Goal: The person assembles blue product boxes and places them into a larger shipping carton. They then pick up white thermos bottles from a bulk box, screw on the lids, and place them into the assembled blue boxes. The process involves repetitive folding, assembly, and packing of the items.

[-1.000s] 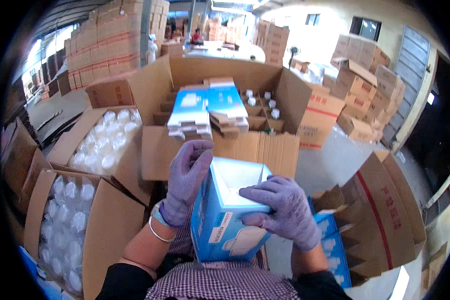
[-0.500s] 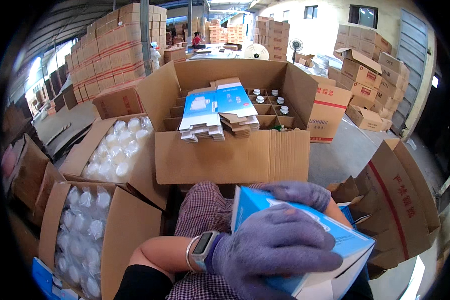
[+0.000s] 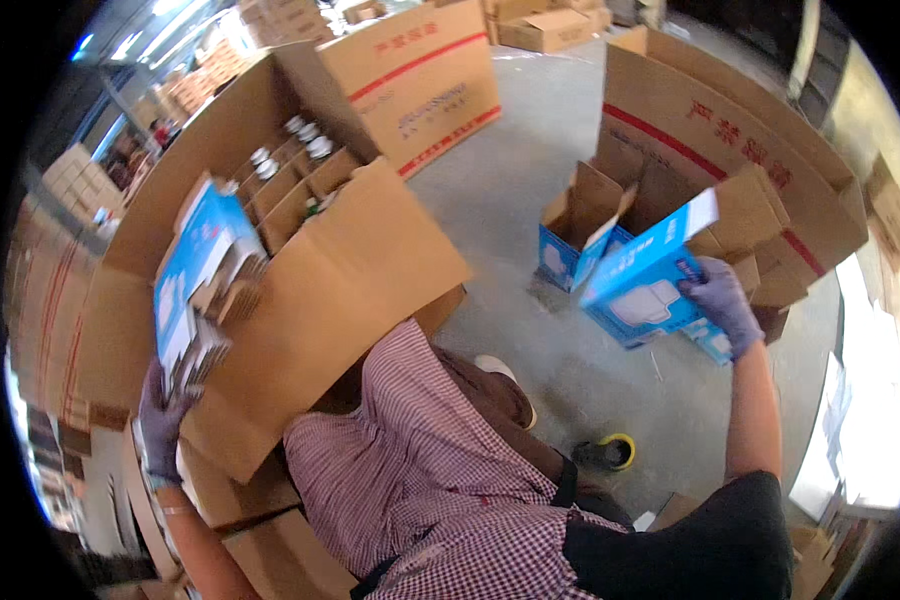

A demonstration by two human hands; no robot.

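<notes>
Head view: the fingers of the right hand (image 3: 722,306) grasp one blue box (image 3: 642,290), now right of the lap (image 3: 420,450), where both hands held it earlier. The left hand (image 3: 160,418) is at the lower end of one flattened-carton stack (image 3: 205,235); its grip cannot be determined. One divided carton (image 3: 340,295) contains at least four white caps (image 3: 318,148).

A smooth grey floor (image 3: 500,225) stretches from the centre toward twelve o'clock. Bright strip lights (image 3: 175,18) glow between ten and eleven, stacked cartons (image 3: 78,185) below them toward ten. A pale yellowish wall (image 3: 870,115) rises at two o'clock.
</notes>
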